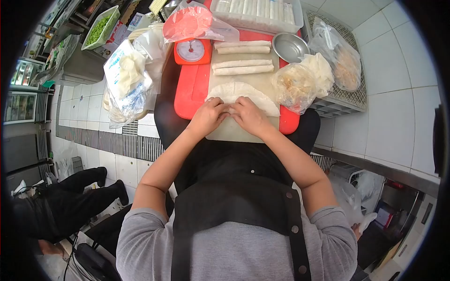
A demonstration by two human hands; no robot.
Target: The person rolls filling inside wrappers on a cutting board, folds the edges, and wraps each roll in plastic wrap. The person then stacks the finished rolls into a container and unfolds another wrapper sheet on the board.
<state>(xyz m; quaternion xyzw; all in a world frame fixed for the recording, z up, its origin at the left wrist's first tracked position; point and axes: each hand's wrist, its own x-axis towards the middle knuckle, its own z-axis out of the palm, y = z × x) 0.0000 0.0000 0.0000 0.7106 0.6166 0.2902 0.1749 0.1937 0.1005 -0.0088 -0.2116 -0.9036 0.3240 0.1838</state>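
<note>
While an orange scale sits off to the left, look, the left hand, curled up, pinches the near edge of a white wrapper, spread on the pale board just short of the long rolls; close beside, the right hand pinches that same edge, and further right slumps a clear bag.

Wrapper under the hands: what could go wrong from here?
1. The left hand and right hand are at the near part of the wrapper; too hard a pull might tear it.
2. A lumpy plastic bag sits close by the wrapper's right end and could get in the way.
3. The clear bag above the scale spreads toward the farthest rolls; it might slip onto them.
</note>
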